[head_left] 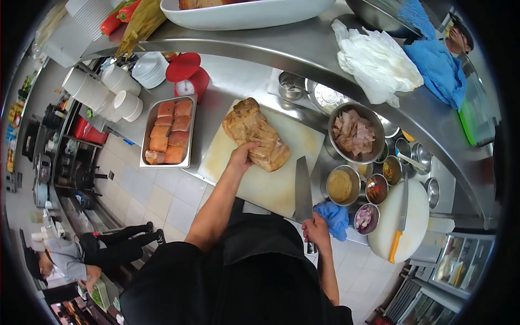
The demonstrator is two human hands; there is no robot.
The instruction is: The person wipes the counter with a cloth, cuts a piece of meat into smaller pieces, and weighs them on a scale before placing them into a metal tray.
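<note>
A large browned piece of meat (259, 135) lies on the rectangular cutting board (265, 189). My left hand (242, 157) rests at the meat's lower left edge, its fingers against the surface and partly hidden. In my right hand (316, 230) is the handle of a broad knife (303, 189), its blade pointing away over the board's right side, apart from the meat. A blue cloth (332, 219) is bunched beside my right hand.
Left of the board is a metal tray of raw meat pieces (170, 132), with a red scale (189, 81) behind. Several metal bowls stand right, near a round board (406, 222) bearing an orange-handled knife (401, 227). A metal shelf (281, 49) arches above. Another person (81, 249) stands lower left.
</note>
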